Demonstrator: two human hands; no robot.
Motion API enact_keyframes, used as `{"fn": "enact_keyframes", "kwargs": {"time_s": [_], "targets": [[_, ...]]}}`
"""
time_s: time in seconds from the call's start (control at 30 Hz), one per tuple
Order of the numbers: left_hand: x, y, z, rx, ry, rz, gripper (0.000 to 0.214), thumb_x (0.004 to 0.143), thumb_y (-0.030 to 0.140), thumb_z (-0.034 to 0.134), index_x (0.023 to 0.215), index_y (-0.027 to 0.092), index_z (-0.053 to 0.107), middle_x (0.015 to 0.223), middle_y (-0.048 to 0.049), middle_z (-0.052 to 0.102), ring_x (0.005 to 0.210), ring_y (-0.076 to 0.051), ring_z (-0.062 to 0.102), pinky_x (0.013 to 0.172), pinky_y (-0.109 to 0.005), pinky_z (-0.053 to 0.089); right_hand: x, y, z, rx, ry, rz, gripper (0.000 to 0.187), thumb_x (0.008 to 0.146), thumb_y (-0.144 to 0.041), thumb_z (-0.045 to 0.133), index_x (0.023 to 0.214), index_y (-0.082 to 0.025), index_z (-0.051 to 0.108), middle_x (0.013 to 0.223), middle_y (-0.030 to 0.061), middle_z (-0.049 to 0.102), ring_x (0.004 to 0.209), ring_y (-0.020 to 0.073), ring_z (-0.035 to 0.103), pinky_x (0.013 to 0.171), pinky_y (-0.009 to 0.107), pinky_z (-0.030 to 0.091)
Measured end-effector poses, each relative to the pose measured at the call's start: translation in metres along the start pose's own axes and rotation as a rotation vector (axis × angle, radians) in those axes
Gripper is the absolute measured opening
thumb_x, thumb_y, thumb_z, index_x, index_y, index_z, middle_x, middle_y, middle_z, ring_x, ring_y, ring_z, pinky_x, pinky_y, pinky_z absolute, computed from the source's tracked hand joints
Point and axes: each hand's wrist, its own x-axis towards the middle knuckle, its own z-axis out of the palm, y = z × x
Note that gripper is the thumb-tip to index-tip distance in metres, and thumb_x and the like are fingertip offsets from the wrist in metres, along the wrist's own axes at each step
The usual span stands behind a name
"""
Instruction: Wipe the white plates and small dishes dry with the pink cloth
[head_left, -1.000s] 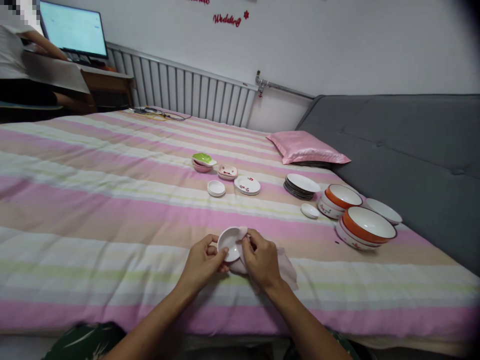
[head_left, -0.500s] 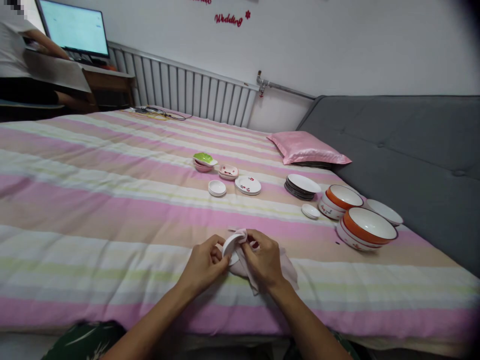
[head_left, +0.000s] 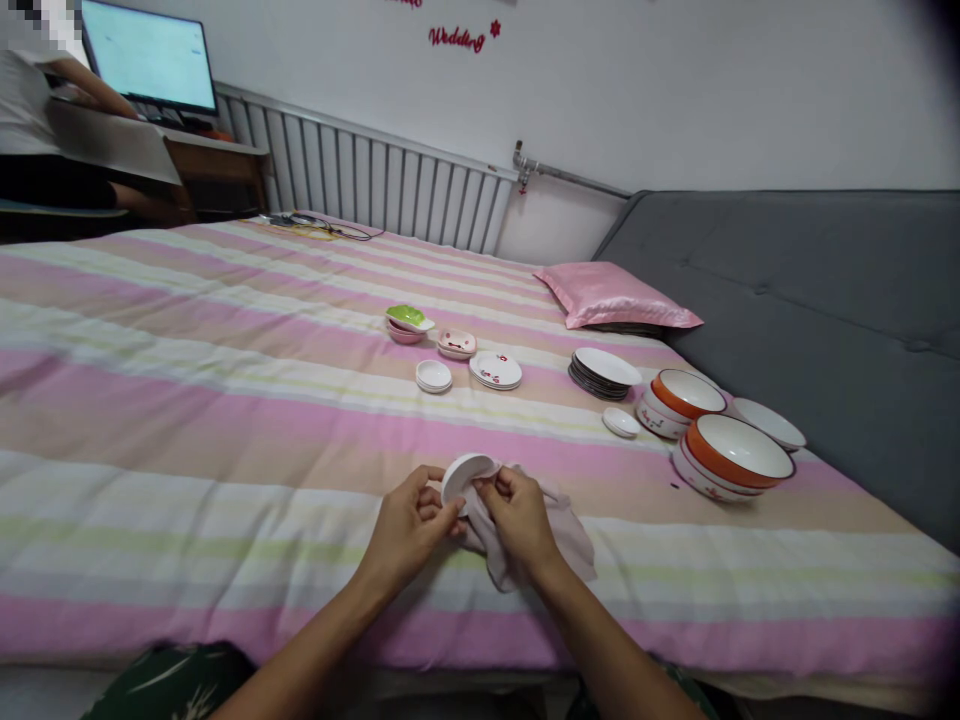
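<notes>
My left hand (head_left: 415, 520) pinches the left rim of a small white dish (head_left: 459, 476), which is tilted up on its edge above the bed. My right hand (head_left: 523, 518) is closed on a pale pink cloth (head_left: 568, 540) and presses part of it against the inside of the dish. The rest of the cloth hangs below and to the right of my right hand onto the bedspread. Beyond my hands lie a stack of small white dishes (head_left: 433, 375) and a stack of white plates with red flowers (head_left: 496, 370).
On the striped bed (head_left: 225, 480), a plate stack (head_left: 606, 370), small dishes (head_left: 621, 422) and orange-rimmed bowls (head_left: 739, 450) stand to the right. Patterned pink dishes (head_left: 457, 343) and a green leaf-shaped dish (head_left: 409, 317) sit farther back. A person (head_left: 45, 120) sits at a desk, far left.
The dish has turned slightly and its upper rim shows more. My right hand has shifted a little downward with the cloth, which has moved off the top of the rim.
</notes>
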Motion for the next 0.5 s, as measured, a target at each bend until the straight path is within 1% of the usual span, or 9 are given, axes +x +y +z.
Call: {"fn": "enact_keyframes", "kwargs": {"time_s": [0.13, 0.2, 0.23, 0.3, 0.37, 0.43, 0.5], "targets": [[-0.002, -0.004, 0.002, 0.001, -0.002, 0.028, 0.034, 0.073, 0.033, 0.062, 0.098, 0.016, 0.046, 0.068, 0.0006, 0.061, 0.060, -0.015, 0.064, 0.059, -0.028, 0.051, -0.002, 0.005, 0.006, 0.179, -0.003, 0.134, 0.022, 0.071, -0.031, 0.057, 0.080, -0.012, 0.062, 0.069, 0.0050, 0.065, 0.059, 0.0154, 0.057, 0.054, 0.025, 0.043], [-0.002, -0.005, 0.002, 0.029, -0.019, 0.054, 0.035, 0.073, 0.033, 0.062, 0.100, 0.017, 0.046, 0.068, 0.0005, 0.061, 0.061, -0.015, 0.063, 0.059, -0.027, 0.050, -0.003, 0.006, 0.006, 0.208, -0.001, 0.144, 0.022, 0.071, -0.031, 0.057, 0.082, -0.012, 0.062, 0.071, 0.0053, 0.065, 0.060, 0.0155, 0.057, 0.054, 0.025, 0.043], [-0.002, -0.004, 0.002, 0.048, -0.033, 0.063, 0.035, 0.074, 0.034, 0.061, 0.101, 0.017, 0.047, 0.068, 0.0006, 0.061, 0.062, -0.015, 0.063, 0.059, -0.027, 0.050, -0.002, 0.005, 0.005, 0.189, 0.001, 0.129, 0.022, 0.072, -0.031, 0.057, 0.082, -0.012, 0.062, 0.071, 0.0056, 0.065, 0.061, 0.0158, 0.058, 0.055, 0.025, 0.044], [-0.001, -0.003, -0.001, 0.095, -0.060, 0.064, 0.034, 0.075, 0.035, 0.060, 0.101, 0.016, 0.049, 0.067, 0.0006, 0.061, 0.061, -0.015, 0.063, 0.057, -0.025, 0.049, -0.001, 0.002, 0.002, 0.088, 0.010, 0.060, 0.021, 0.073, -0.029, 0.055, 0.082, -0.012, 0.063, 0.074, 0.0063, 0.066, 0.065, 0.0166, 0.059, 0.059, 0.026, 0.044], [0.000, -0.001, -0.005, 0.180, -0.055, 0.062, 0.033, 0.076, 0.038, 0.057, 0.099, 0.016, 0.051, 0.063, 0.0004, 0.061, 0.057, -0.015, 0.062, 0.052, -0.024, 0.047, -0.001, -0.001, -0.002, -0.076, 0.029, -0.029, 0.019, 0.076, -0.027, 0.052, 0.080, -0.013, 0.064, 0.074, 0.0060, 0.067, 0.066, 0.0166, 0.058, 0.060, 0.025, 0.042], [0.001, 0.001, -0.011, 0.316, -0.007, 0.093, 0.032, 0.077, 0.039, 0.054, 0.099, 0.016, 0.053, 0.063, -0.0010, 0.063, 0.055, -0.016, 0.061, 0.050, -0.023, 0.045, -0.002, -0.006, -0.004, -0.259, 0.052, -0.106, 0.020, 0.080, -0.025, 0.049, 0.079, -0.014, 0.065, 0.070, 0.0044, 0.066, 0.063, 0.0158, 0.057, 0.058, 0.024, 0.039], [0.000, 0.002, -0.016, 0.473, 0.061, 0.157, 0.031, 0.078, 0.038, 0.053, 0.102, 0.018, 0.055, 0.071, -0.0030, 0.066, 0.057, -0.016, 0.062, 0.053, -0.024, 0.045, -0.004, -0.009, -0.005, -0.405, 0.061, -0.155, 0.020, 0.082, -0.023, 0.046, 0.079, -0.016, 0.065, 0.067, 0.0029, 0.065, 0.060, 0.0150, 0.055, 0.056, 0.023, 0.036]]}}
